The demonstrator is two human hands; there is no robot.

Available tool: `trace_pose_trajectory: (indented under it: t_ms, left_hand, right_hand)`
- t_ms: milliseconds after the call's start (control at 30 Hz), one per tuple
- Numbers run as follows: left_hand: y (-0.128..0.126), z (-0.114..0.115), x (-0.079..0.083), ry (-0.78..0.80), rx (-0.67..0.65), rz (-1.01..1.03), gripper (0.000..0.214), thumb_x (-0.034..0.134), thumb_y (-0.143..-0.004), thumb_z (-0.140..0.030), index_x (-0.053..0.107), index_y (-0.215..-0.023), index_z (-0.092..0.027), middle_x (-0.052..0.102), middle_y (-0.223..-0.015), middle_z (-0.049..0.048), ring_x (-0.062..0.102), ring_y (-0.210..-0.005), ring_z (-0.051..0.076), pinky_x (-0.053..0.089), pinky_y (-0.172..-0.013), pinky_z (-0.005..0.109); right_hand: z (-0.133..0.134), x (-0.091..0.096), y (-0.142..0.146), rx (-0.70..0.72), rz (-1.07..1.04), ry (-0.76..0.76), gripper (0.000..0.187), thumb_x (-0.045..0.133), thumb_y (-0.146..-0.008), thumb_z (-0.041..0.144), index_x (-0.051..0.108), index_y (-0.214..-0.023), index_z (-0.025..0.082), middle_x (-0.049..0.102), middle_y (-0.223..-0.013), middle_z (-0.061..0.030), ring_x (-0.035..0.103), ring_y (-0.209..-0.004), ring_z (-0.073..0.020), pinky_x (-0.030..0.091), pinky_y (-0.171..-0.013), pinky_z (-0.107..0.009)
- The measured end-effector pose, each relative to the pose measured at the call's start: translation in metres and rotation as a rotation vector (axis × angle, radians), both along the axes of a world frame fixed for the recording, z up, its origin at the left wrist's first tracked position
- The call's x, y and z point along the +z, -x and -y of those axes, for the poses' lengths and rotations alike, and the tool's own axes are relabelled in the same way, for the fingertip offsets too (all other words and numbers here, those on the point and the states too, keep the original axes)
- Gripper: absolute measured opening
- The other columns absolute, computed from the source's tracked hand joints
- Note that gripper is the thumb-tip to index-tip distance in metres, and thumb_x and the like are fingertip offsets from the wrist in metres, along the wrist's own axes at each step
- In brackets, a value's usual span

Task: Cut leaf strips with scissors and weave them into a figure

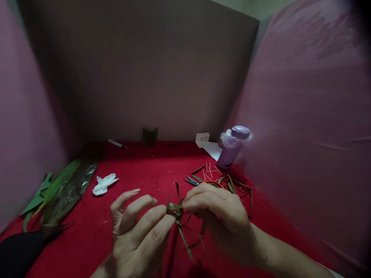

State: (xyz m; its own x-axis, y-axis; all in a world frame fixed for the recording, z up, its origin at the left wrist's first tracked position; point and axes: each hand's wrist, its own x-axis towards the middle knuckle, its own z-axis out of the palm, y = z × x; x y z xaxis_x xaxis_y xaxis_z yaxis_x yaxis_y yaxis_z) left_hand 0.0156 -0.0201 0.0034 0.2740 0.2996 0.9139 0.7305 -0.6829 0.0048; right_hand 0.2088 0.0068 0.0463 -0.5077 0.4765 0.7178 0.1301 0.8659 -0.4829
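Leaf knot (174, 209) narrowly separates left fingers (155, 217) from right fingers (199, 199).

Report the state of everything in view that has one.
Small green-brown leaf-strip knot: loose ends trailing, pinched by left hand and right hand.
Metal scissors with orange handles: blades parted.
Thin pale sticks: scattered.
Flat olive leaf strips: loose, bent.
White tissue: crumpled.
Purple cylindrical bottle: standing, clear plastic around top.
Slim white pen-like tool: lying down.
Long green leaf: lying.
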Motion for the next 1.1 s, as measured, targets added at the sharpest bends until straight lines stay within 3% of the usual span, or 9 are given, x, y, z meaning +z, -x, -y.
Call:
trace_pose_trajectory:
  t_ms: [167, 333, 467, 600, 800, 1100]
  left_hand:
    - [0.003, 0.0, 0.002, -0.023, -0.002, -0.091, 0.024, 0.06, -0.072, -0.005, 0.068, -0.087, -0.021, 0.068, -0.094, 0.008, 0.055, -0.091, 0.025, 0.038, -0.086, 0.051]
    - [-0.002, 0.0, 0.0, 0.051, 0.009, 0.012, 0.024, 0.056, -0.075, -0.005, 0.068, -0.084, -0.024, 0.067, -0.102, 0.006, 0.055, -0.096, 0.025, 0.037, -0.088, 0.053]
    - [-0.001, 0.0, 0.001, 0.045, 0.008, -0.042, 0.027, 0.057, -0.075, -0.006, 0.068, -0.089, -0.027, 0.066, -0.108, 0.0056, 0.054, -0.097, 0.025, 0.038, -0.086, 0.052]
    - [-0.006, 0.003, 0.004, 0.064, -0.014, 0.061, 0.023, 0.059, -0.075, -0.004, 0.069, -0.082, -0.023, 0.072, -0.093, 0.0048, 0.057, -0.094, 0.025, 0.037, -0.087, 0.052]
    - [-0.011, 0.002, 0.005, 0.006, -0.05, 0.057, 0.015, 0.061, -0.076, -0.007, 0.071, -0.078, -0.019, 0.074, -0.078, 0.0044, 0.06, -0.084, 0.023, 0.036, -0.087, 0.05]
    - [-0.007, 0.002, 0.004, 0.001, -0.036, 0.012, 0.015, 0.064, -0.073, -0.006, 0.07, -0.079, -0.019, 0.073, -0.076, 0.0042, 0.059, -0.083, 0.023, 0.036, -0.087, 0.051]
  right_hand:
    - [-0.008, -0.004, 0.004, 0.021, -0.054, 0.02, 0.023, 0.04, -0.087, 0.005, 0.06, -0.09, 0.014, 0.064, -0.079, -0.007, 0.059, -0.072, -0.0147, 0.05, -0.063, -0.029]
    - [-0.011, -0.008, 0.007, 0.033, -0.162, 0.125, 0.02, 0.044, -0.085, 0.002, 0.058, -0.081, 0.015, 0.062, -0.077, -0.005, 0.059, -0.072, -0.0142, 0.05, -0.064, -0.029]
    - [-0.014, -0.014, 0.007, 0.058, -0.238, 0.193, 0.019, 0.046, -0.086, 0.003, 0.058, -0.083, 0.017, 0.061, -0.078, -0.0033, 0.06, -0.073, -0.0138, 0.05, -0.064, -0.028]
    - [-0.016, -0.016, 0.008, 0.03, -0.217, 0.193, 0.018, 0.046, -0.085, 0.003, 0.059, -0.084, 0.016, 0.062, -0.078, -0.0038, 0.06, -0.073, -0.014, 0.05, -0.067, -0.029]
    - [-0.015, -0.009, 0.008, 0.079, -0.072, 0.07, 0.02, 0.043, -0.082, 0.002, 0.059, -0.08, 0.014, 0.061, -0.083, -0.0082, 0.058, -0.071, -0.013, 0.051, -0.064, -0.025]
    - [-0.015, -0.004, 0.006, 0.118, 0.007, 0.058, 0.02, 0.043, -0.081, 0.002, 0.059, -0.09, 0.011, 0.062, -0.081, -0.0104, 0.057, -0.075, -0.0154, 0.05, -0.066, -0.029]
